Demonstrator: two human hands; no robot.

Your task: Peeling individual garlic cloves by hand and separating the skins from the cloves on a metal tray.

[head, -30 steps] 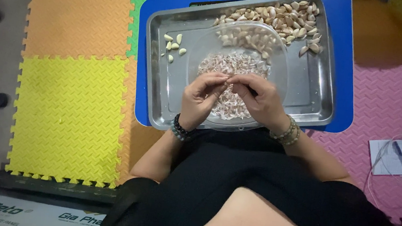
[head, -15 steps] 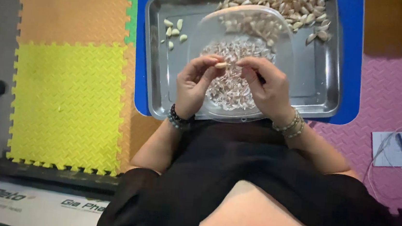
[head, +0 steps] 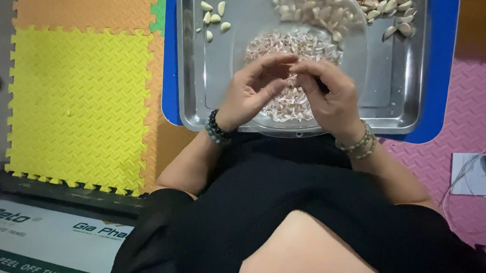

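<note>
Yellow foam mat (head: 79,99) (interlocking tiles), pink mat (head: 479,110), white paper (head: 483,174).

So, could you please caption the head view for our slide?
Both hands peel garlic over a clear bowl of skins in a steel tray.

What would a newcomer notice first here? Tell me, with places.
Both hands, left hand and right hand, meet fingertip to fingertip over a clear bowl of papery garlic skins, mid-frame in a steel tray. Unpeeled cloves pile at the tray's top right, a few peeled cloves at its top left.
</note>
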